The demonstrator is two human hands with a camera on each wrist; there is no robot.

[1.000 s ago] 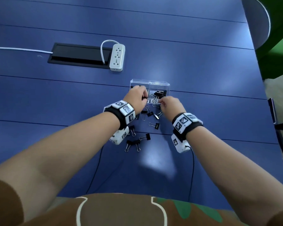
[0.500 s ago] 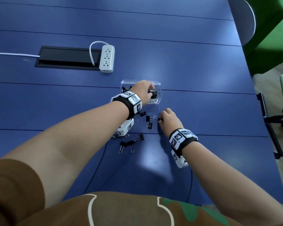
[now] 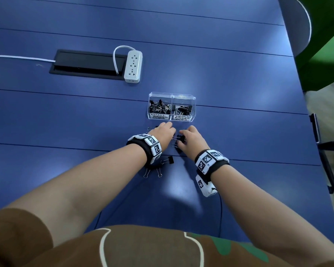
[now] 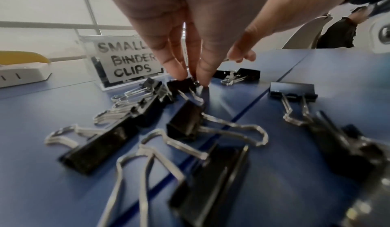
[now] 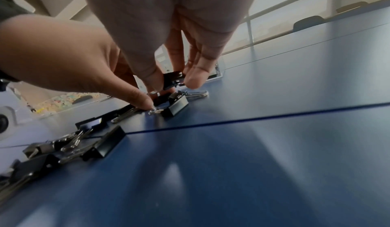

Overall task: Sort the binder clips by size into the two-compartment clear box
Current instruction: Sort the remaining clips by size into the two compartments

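Left hand (image 3: 163, 132) withdrawn from clear box (image 3: 171, 116) to loose clips (image 4: 147, 107) on table, fingertips on small clip (image 4: 182, 84); right hand (image 3: 190, 138) now pinching clip (image 5: 172, 78)

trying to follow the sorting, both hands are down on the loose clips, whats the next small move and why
Probably lift: the left hand pinches a small clip on the table, right in front of the small compartment of the clear box, so raising it and carrying it there seems the natural step. The right hand likewise pinches a clip.
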